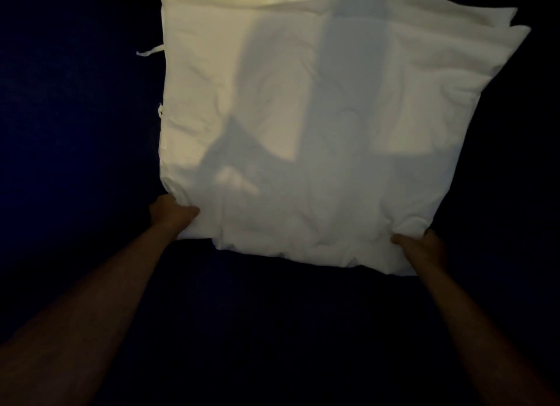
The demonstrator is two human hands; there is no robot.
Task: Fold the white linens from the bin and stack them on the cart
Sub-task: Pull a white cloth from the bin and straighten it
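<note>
The wrinkled white linen sheet (318, 117) lay spread on the dark blue surface (75, 132), running toward 12 o'clock. The left hand (169, 213) gripped its 7 o'clock corner, the right hand (422, 248) the 5 o'clock one, both equally near.

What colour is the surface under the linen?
The surface under the linen is dark blue; head view.

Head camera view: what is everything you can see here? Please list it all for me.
white linen: one, white, spread across the centre, layered edges at its far right corner
tie strips: two, white, sticking out from the linen's left edge
dark blue surface: one, dark blue, behind and around the linen; what it is cannot be told
left hand: one, grips the linen's near left corner
right hand: one, grips the near right corner
forearms: two, bare, reaching in from below
</note>
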